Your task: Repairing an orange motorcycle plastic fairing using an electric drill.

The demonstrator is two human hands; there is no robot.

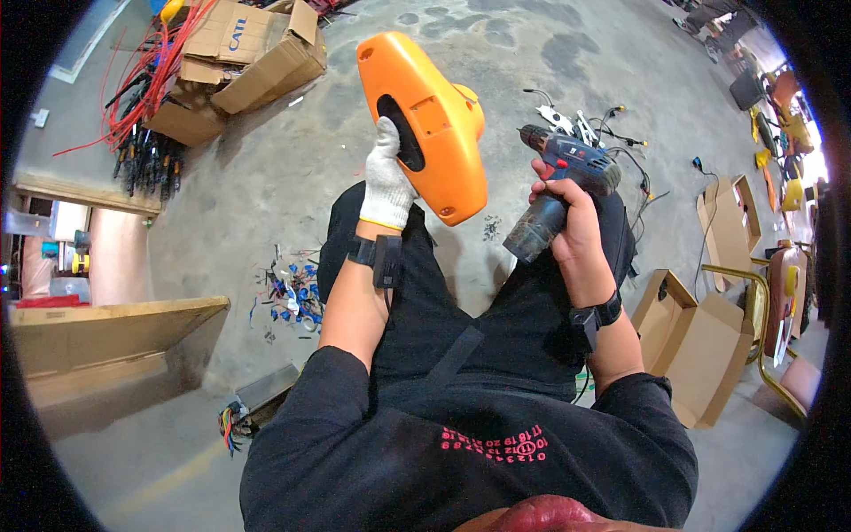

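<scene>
My left hand, in a white knit glove, grips an orange plastic housing at a dark oval recess in its side. The housing is long, with rounded ends and a screw hole near each end. My bare right hand is wrapped round the handle of a cordless drill, dark blue and black with a red switch. Its chuck points up and left, toward the orange housing but apart from it. Both things are held up in front of my knees.
Beyond the drill, white metal parts and black cables lie on the concrete floor. An open cardboard box and red wires sit far left. Small blue connectors are scattered by my left leg. Flat cartons and a metal-framed chair stand right.
</scene>
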